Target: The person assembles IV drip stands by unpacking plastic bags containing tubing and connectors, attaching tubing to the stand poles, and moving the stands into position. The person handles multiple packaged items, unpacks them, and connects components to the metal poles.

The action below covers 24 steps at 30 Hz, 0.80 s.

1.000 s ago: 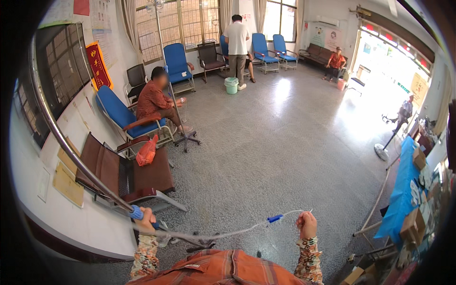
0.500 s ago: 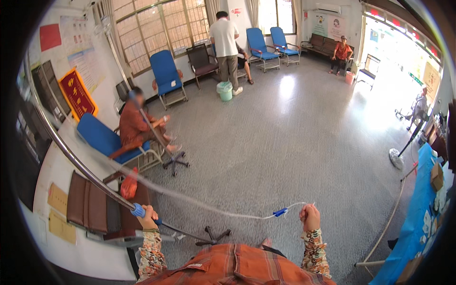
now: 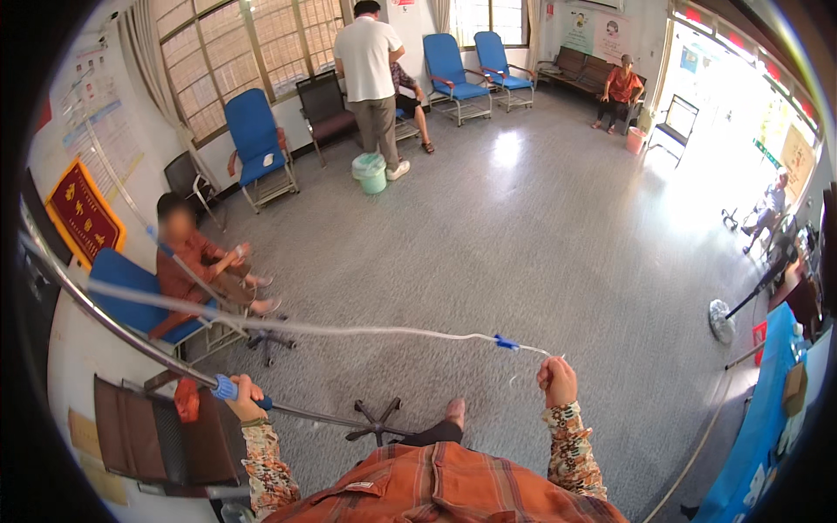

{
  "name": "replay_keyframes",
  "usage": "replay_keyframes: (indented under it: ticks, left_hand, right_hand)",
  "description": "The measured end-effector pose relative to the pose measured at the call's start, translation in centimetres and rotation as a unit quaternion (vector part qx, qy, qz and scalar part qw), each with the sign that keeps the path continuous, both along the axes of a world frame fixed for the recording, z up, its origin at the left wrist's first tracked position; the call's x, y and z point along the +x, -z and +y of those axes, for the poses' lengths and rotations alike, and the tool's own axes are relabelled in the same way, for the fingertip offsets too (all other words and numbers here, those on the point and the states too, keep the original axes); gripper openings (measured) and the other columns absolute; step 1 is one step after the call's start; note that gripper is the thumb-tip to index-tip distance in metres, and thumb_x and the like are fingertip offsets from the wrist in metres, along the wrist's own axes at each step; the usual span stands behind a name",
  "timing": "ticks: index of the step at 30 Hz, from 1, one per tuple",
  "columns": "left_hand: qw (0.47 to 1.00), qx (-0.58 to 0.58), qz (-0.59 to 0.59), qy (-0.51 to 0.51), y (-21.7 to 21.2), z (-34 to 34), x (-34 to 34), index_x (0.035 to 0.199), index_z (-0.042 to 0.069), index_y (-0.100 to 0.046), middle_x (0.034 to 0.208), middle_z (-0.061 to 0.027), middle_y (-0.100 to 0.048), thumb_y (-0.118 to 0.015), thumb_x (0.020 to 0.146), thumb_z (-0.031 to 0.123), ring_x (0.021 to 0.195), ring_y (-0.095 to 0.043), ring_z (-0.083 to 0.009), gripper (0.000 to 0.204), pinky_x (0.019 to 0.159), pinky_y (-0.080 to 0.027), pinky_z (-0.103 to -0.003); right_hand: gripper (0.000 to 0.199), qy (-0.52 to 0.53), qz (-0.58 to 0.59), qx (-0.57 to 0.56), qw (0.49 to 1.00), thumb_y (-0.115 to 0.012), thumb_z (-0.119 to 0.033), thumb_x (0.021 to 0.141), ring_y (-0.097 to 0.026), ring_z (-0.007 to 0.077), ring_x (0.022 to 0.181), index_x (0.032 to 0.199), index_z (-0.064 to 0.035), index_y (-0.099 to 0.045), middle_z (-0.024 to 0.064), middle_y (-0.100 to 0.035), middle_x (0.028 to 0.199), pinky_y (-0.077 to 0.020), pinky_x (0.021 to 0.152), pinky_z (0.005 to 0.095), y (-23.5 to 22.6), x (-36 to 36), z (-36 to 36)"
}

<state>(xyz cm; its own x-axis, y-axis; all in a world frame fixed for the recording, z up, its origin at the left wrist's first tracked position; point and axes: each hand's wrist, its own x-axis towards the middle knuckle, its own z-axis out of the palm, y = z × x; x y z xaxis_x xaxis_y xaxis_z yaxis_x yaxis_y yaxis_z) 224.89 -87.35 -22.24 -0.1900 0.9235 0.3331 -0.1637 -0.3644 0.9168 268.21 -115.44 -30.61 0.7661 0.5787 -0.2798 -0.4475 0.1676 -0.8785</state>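
At 8 o'clock, the left hand is closed around the blue grip of a metal pole. From there clear tubing is stretched across to 4 o'clock, where its end is pinched in the clenched right hand, beside 1 blue clamp. The tubing is judged drawn out, not yet connected.

Open grey floor ahead and to the right; clear tubing stretched across between left hand and right hand; slanted metal pole and its wheeled base at left; seated person close behind; blue table at right.
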Motion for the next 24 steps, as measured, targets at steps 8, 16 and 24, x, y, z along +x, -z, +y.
replay_keyframes:
  ticks: [8,16,24]
  left_hand:
    - [0.945,0.084,0.074,0.308,6.2,19.2,9.0,0.097,0.003,-0.045,0.076,-0.0106,-0.050,-0.052,0.081,0.023,0.064,-0.050,-0.0218,0.027,0.060,-0.042,-0.037]
    - [0.851,0.093,0.241,0.458,3.6,32.4,30.1,0.075,0.005,-0.045,0.066,-0.0063,-0.048,-0.069,0.065,0.008,0.058,-0.050,-0.0185,0.026,0.053,-0.042,-0.032]
    - [0.804,0.067,0.519,0.283,4.9,43.0,46.3,0.068,0.007,-0.036,0.056,-0.0015,-0.036,-0.068,0.051,0.015,0.049,-0.032,-0.0143,0.037,0.046,-0.030,-0.027]
  right_hand:
    - [0.018,-0.006,-0.011,-0.021,1.000,-0.041,-0.015,0.082,-0.043,0.0093,0.047,0.070,-0.0049,-0.049,0.0012,-0.046,0.055,-0.0305,0.041,0.0203,0.1,18.7,14.9]
    - [0.020,-0.055,-0.084,-0.049,0.994,-0.045,-0.019,0.081,-0.044,0.0087,0.054,0.072,-0.0038,-0.054,-0.0001,-0.048,0.060,-0.0320,0.049,0.0206,2.2,39.0,29.2]
    - [0.023,-0.094,-0.150,-0.020,0.984,-0.044,-0.022,0.081,-0.044,0.0096,0.054,0.075,-0.0033,-0.056,0.0010,-0.048,0.060,-0.0381,0.049,0.0253,0.4,59.6,42.8]
